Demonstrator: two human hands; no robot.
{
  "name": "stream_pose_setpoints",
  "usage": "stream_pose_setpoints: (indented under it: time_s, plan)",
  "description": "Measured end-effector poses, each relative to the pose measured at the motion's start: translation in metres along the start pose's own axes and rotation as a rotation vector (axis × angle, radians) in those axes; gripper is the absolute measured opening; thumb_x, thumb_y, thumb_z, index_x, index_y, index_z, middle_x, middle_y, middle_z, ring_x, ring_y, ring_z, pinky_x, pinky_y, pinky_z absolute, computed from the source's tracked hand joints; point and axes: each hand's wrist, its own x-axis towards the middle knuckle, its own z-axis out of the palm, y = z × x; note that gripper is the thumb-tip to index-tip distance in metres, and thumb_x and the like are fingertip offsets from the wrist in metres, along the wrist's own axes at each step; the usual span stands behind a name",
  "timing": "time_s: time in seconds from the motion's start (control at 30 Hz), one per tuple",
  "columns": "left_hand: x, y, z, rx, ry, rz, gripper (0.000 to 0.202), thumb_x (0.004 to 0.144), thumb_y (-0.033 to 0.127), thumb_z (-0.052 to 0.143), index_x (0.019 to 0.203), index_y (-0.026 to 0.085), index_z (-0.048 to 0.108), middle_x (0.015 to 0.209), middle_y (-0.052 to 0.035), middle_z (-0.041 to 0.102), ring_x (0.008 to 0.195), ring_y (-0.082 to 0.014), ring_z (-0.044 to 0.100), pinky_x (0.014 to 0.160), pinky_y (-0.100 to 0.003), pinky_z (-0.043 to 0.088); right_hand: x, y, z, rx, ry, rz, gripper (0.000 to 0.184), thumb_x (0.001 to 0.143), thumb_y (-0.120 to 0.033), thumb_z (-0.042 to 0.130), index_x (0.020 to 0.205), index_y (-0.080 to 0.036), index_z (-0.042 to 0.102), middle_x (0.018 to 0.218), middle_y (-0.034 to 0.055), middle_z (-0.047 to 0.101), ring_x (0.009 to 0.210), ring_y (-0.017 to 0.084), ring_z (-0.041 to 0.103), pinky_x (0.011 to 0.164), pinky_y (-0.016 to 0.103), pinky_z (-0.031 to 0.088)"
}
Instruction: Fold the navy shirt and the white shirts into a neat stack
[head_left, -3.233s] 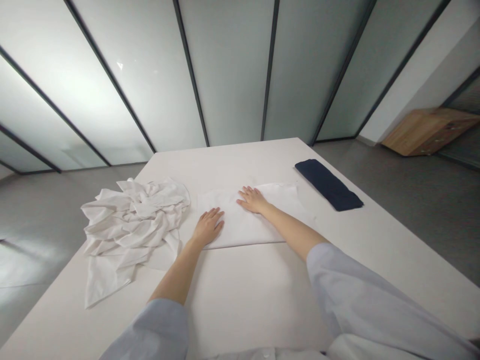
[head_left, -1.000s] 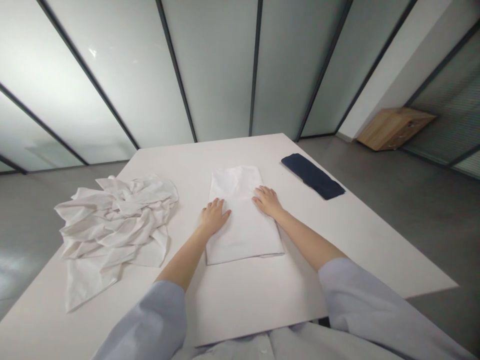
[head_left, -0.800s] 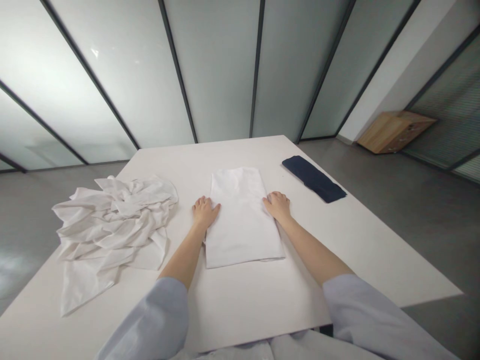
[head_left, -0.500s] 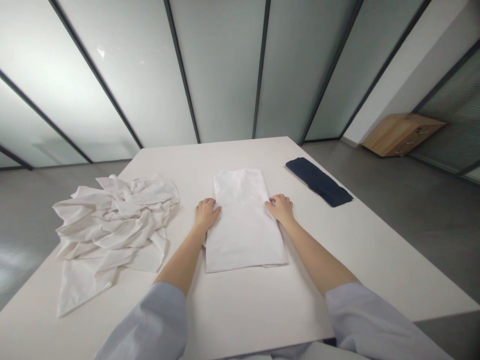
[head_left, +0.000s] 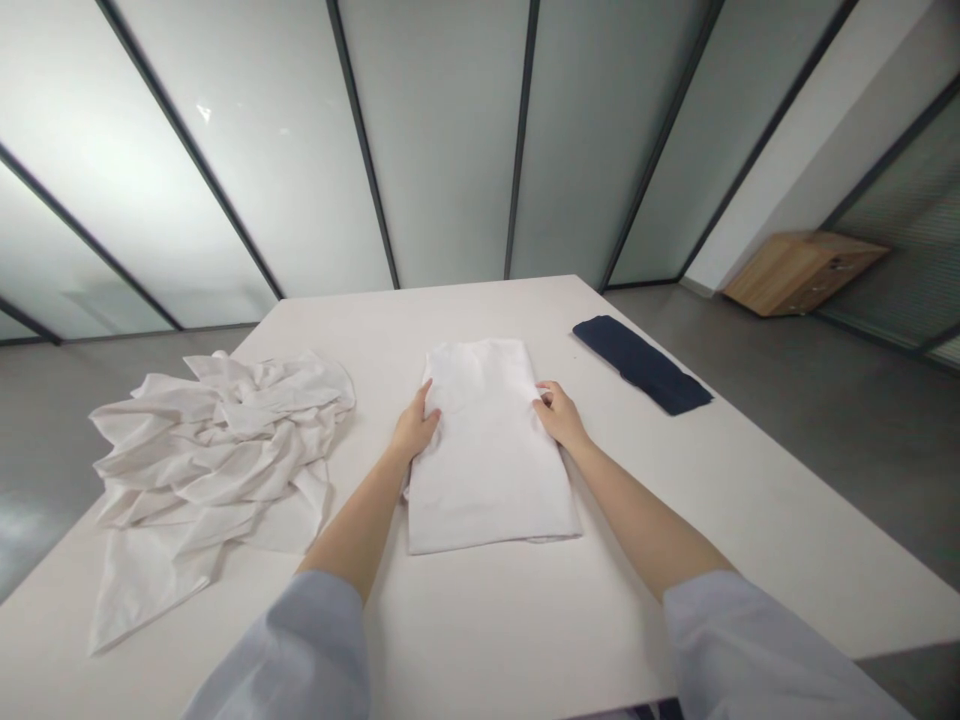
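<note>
A folded white cloth (head_left: 491, 450) lies flat as a rectangle on the table before me. My left hand (head_left: 416, 424) is at its left edge, thumb on top and the fingers along or under the side. At the opposite edge, my right hand (head_left: 559, 413) pinches the cloth, its thumb over the top and its fingers curled at the side. Some fingertips are hidden by the fabric and the hands. What sort of linen or garment the cloth is, I cannot tell.
On the left, a crumpled heap of white fabric (head_left: 225, 440) hangs partly past the edge of the white table (head_left: 480, 630). A folded dark navy cloth (head_left: 641, 365) lies at the right edge. Beyond stand frosted glass panels (head_left: 442, 140) and a wooden cabinet (head_left: 802, 272).
The fingers of my left hand have straightened along the cloth's left edge. My right hand has shifted slightly and its grip has changed. The folded cloth has hardly moved.
</note>
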Motion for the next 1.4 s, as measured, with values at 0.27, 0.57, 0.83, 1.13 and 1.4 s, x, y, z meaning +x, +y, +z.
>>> stream_pose_setpoints:
  time_s: [0.27,0.57,0.83,1.13,1.4]
  plan:
    - [0.001,0.005,-0.003,0.173,-0.140,0.014,0.054,0.081,0.025,0.056,0.135,0.021,0.055,0.101,-0.0052,0.070,0.085,-0.0190,0.064,0.085,-0.031,0.047,0.003,-0.003,-0.004,-0.079,-0.087,-0.053,0.046,0.072,-0.024,0.052,0.117,-0.023,0.064,0.074,-0.0013,0.063,0.065,0.017,0.054,0.066,0.027,0.041]
    - [0.002,0.004,-0.009,-0.029,-0.116,0.018,0.058,0.075,0.023,0.062,0.131,0.014,0.057,0.101,-0.0070,0.069,0.092,-0.0206,0.064,0.084,-0.031,0.049,0.006,-0.002,-0.003,-0.016,-0.100,-0.034,0.037,0.069,-0.025,0.051,0.101,-0.022,0.070,0.072,-0.0014,0.062,0.064,0.017,0.053,0.065,0.027,0.042]
    - [-0.009,0.003,-0.018,-0.186,-0.131,0.017,0.062,0.071,0.023,0.063,0.132,0.013,0.054,0.110,-0.0093,0.066,0.095,-0.0199,0.063,0.084,-0.031,0.050,-0.001,-0.005,-0.014,0.222,-0.212,-0.063,0.050,0.061,-0.021,0.051,0.109,-0.018,0.066,0.089,0.0024,0.067,0.073,0.018,0.056,0.069,0.028,0.045]
    - [-0.020,0.005,-0.014,-0.035,-0.022,-0.003,0.047,0.074,0.022,0.059,0.120,0.014,0.062,0.063,0.0040,0.054,0.055,-0.0113,0.048,0.057,-0.023,0.042,-0.013,-0.005,-0.014,0.233,-0.208,-0.084,0.052,0.062,-0.013,0.051,0.111,-0.018,0.064,0.098,0.0038,0.069,0.074,0.016,0.058,0.069,0.026,0.047]
    - [-0.024,0.011,-0.011,0.094,-0.004,0.004,0.037,0.079,0.023,0.056,0.115,0.017,0.064,0.066,0.0021,0.057,0.057,-0.0137,0.050,0.062,-0.026,0.045,-0.015,0.002,-0.007,0.156,-0.141,-0.127,0.045,0.066,-0.011,0.049,0.107,-0.018,0.065,0.096,0.0053,0.068,0.078,0.018,0.059,0.076,0.030,0.047]
